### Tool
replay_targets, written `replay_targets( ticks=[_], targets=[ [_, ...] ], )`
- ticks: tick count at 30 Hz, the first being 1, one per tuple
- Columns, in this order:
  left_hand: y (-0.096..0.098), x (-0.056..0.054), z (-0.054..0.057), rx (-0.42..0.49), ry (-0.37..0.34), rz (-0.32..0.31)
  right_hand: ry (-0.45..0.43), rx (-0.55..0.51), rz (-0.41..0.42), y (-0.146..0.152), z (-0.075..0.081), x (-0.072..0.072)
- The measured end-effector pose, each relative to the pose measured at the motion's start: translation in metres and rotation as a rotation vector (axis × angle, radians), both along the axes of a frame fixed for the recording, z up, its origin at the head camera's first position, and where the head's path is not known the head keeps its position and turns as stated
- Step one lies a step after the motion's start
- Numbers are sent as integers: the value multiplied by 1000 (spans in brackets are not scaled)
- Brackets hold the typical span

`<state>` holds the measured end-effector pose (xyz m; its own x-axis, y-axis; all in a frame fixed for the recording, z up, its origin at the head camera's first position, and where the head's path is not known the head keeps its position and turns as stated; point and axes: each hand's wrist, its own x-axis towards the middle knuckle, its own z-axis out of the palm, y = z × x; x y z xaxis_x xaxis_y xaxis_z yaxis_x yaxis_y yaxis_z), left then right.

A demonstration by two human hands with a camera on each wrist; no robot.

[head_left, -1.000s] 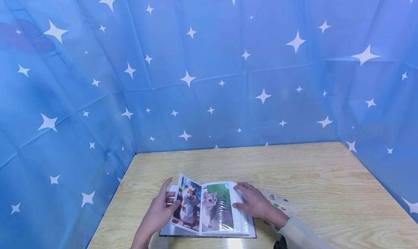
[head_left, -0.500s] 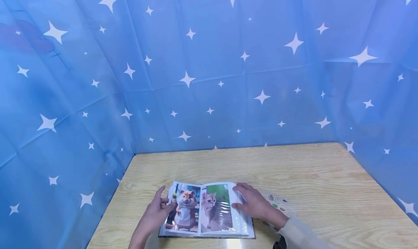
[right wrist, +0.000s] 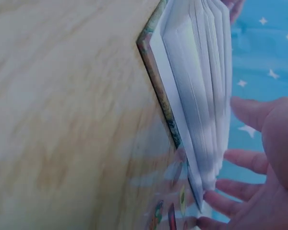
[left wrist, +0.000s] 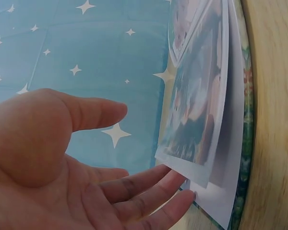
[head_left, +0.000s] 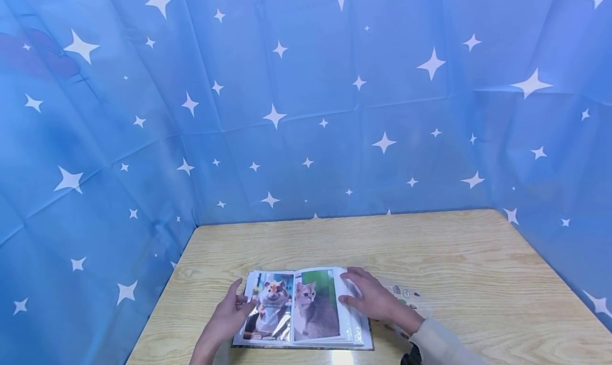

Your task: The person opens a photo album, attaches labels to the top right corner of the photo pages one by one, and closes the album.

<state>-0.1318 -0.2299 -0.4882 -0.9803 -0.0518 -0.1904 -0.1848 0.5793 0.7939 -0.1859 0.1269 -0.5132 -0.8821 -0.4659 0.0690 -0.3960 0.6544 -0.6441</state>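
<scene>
A photo album [head_left: 353, 330] lies spread on the wooden table. Its left page carries a hamster picture [head_left: 273, 296], its right page a cat picture [head_left: 315, 309]. My left hand [head_left: 224, 317] is at the left edge; in the left wrist view its fingers [left wrist: 149, 191] reach to the page corner, with the thumb held apart from the page. At the opposite edge, my right hand [head_left: 375, 299] touches the stacked pages [right wrist: 201, 96] with fingertips, its fingers spread and fairly straight in the right wrist view.
A clear sheet of small coloured stickers [head_left: 405, 296] lies right of the album, partly beneath the right forearm. The wooden table [head_left: 382, 243] runs back to a blue curtain [head_left: 306, 88] with white stars, which also lines both sides.
The raised hamster page has come down to the left and now lies nearly flat. My left hand has lowered slightly with it and let go of the page. The right hand has stayed in place.
</scene>
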Motion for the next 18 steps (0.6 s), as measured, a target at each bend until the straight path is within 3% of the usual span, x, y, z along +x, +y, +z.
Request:
replay_targets(
  ticks=[8,18],
  targets=[
    [2,-1,0,-34,-33,12,56,-68,21,24,9,-4],
    [2,-2,3,-2,-74,4,-13,-56,-100,68,15,-3]
  ],
)
